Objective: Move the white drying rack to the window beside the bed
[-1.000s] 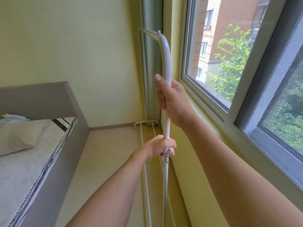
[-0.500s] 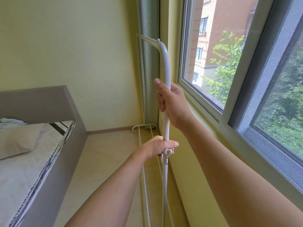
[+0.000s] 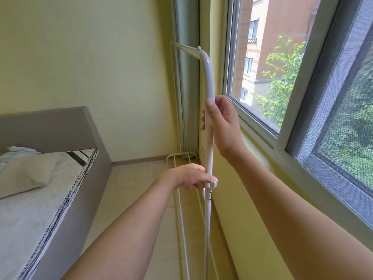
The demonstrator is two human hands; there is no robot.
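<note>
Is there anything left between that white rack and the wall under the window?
Nothing visible. The white drying rack already stands close along the wall below the window, with bare floor beside it. The bed sits apart across the aisle. The right hand and left hand both touch its upright.

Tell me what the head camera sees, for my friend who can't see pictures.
Two bare hands, the right hand above the left hand, touch a white drying rack standing upright by a window. A bed lies to the left.
</note>
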